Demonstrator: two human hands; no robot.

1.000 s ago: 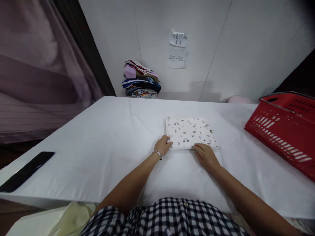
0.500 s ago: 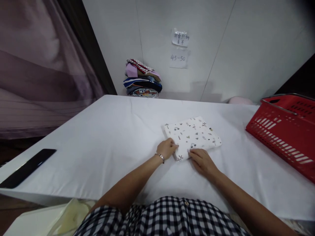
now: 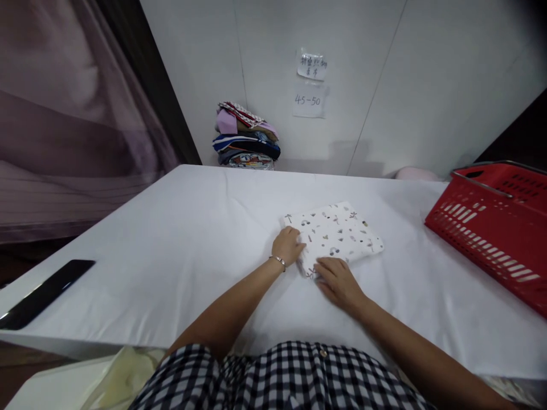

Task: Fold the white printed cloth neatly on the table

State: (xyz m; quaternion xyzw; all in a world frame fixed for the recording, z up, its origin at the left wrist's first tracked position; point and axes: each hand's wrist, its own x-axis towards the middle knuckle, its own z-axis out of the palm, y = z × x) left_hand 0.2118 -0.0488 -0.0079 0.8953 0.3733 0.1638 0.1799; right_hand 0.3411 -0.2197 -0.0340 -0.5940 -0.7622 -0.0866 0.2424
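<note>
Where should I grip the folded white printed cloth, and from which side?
Probably the right edge of the folded white printed cloth, coming from the right: it lies nearly flat with that edge free, while the left hand and right hand occupy its left and near edges.

Red basket (image 3: 499, 219) at right; glossy black slab (image 3: 48, 292) at left; two notes (image 3: 308, 108) on pale wall (image 3: 359, 40)

The patterned cloth (image 3: 335, 233) looks matt, the basket (image 3: 504, 212) smooth plastic, the bracelet (image 3: 280, 261) shiny metal.
</note>
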